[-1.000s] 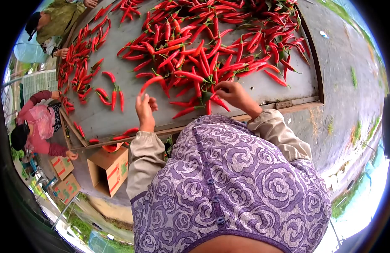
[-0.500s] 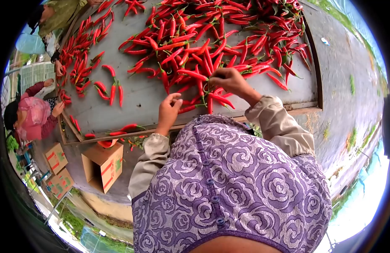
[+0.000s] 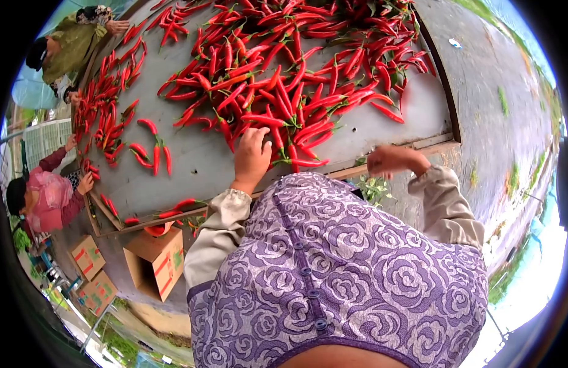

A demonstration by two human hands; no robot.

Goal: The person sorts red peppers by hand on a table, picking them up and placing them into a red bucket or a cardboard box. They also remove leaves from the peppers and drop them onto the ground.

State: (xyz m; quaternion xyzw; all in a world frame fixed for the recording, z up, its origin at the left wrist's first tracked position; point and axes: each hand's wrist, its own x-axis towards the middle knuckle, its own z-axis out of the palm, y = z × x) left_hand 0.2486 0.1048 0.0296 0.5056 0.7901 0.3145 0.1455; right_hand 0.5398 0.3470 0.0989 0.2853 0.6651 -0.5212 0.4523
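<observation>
Long red chili peppers (image 3: 282,101) with green stems lie in a loose pile on the grey tabletop (image 3: 192,144). My left hand (image 3: 252,158) is at the pile's near edge, its fingers loosely bent and its thumb apart from them. Its fingertips are right at a chili pepper (image 3: 263,119) lying crosswise. My right hand (image 3: 394,161) is over the table's near wooden edge, right of the pile, fingers bent downward and smeared by motion. A small green scrap (image 3: 360,161) shows just left of those fingers.
Two people (image 3: 47,195) (image 3: 69,46) are at the table's left end, their hands by another row of chili peppers (image 3: 112,116). An open cardboard box (image 3: 158,257) stands below the left front edge, with more boxes behind. A wooden rim (image 3: 440,80) borders the table's right side.
My right hand has moved from the pile rightward and down to the table's front edge. My left hand has reached slightly up to the peppers. The view has shifted a little.
</observation>
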